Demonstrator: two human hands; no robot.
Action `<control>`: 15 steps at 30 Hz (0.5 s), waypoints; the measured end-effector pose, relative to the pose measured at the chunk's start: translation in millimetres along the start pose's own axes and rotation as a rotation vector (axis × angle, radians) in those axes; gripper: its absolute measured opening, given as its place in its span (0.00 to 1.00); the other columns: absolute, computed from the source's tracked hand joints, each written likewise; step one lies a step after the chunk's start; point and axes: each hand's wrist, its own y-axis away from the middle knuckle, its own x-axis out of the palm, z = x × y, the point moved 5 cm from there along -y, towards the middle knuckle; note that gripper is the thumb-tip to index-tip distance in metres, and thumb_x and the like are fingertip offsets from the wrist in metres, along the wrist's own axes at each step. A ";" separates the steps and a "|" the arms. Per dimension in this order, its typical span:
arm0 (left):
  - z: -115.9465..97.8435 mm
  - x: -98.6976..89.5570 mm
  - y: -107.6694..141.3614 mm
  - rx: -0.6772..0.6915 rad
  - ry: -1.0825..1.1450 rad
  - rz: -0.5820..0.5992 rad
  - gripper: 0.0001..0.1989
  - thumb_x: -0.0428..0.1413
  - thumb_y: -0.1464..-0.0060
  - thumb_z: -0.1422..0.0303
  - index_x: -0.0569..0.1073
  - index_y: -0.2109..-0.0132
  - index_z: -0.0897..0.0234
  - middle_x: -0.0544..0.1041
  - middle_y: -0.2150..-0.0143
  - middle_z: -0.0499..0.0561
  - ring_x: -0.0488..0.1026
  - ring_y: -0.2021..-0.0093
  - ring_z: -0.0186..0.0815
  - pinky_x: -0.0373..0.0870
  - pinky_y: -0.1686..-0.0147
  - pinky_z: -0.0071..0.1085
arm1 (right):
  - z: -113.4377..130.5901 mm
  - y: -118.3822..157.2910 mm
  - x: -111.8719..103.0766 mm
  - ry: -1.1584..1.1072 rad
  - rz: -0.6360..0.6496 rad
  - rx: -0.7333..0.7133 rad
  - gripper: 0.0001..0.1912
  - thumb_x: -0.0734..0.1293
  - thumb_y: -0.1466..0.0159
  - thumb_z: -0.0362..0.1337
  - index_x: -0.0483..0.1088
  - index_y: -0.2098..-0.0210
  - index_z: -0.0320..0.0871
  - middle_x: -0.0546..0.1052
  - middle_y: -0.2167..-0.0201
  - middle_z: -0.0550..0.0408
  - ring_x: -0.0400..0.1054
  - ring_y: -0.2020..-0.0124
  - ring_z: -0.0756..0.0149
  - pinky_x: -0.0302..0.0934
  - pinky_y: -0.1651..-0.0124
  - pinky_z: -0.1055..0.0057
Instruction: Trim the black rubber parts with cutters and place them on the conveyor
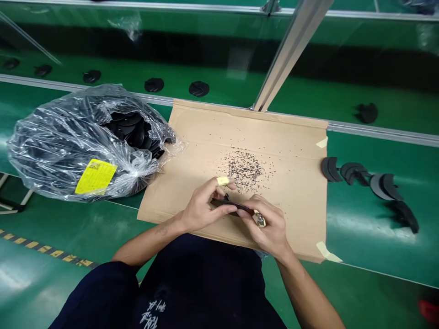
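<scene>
Both hands pinch black part (pixel 229 206) at frame centre: left hand (pixel 200 209) fingers closed on it, right hand (pixel 270 227) gripping small tool (pixel 259 220); part looks light, stiff, best held by edges.

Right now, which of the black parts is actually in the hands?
The thin black part over the cardboard, pinched between left hand and right hand. The others lie loose on the green surface or in the bag.

Your left hand (pixel 202 208) and right hand (pixel 269 226) meet low on the cardboard sheet (pixel 288 137); past them lies a patch of small dark bits (pixel 244 169), then bare cardboard you can pass over; on your left the big plastic bag (pixel 68 141) blocks the way; on your right, black curved parts (pixel 370 178) sit on the green bench (pixel 360 228); a slanted metal bar (pixel 291 50) stands behind the sheet.
</scene>
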 end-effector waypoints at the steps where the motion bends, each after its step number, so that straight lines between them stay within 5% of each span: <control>1: 1.0 -1.2 -0.5 -0.047 0.066 -0.002 0.19 0.61 0.39 0.60 0.74 0.46 0.67 0.81 0.58 0.55 0.77 0.66 0.31 0.76 0.66 0.25 | 1.1 0.9 -0.7 0.007 -0.015 -0.031 0.03 0.68 0.34 0.31 0.72 0.63 0.46 0.74 0.74 0.56 0.68 0.72 0.65 0.64 0.67 0.67; 15: -15.6 -9.0 -5.9 0.133 0.094 0.041 0.15 0.63 0.41 0.67 0.78 0.49 0.68 0.84 0.59 0.57 0.80 0.61 0.35 0.78 0.59 0.30 | 4.8 5.6 -0.3 0.130 -0.016 -0.280 0.06 0.68 0.34 0.27 0.72 0.59 0.42 0.73 0.73 0.55 0.65 0.74 0.66 0.61 0.69 0.65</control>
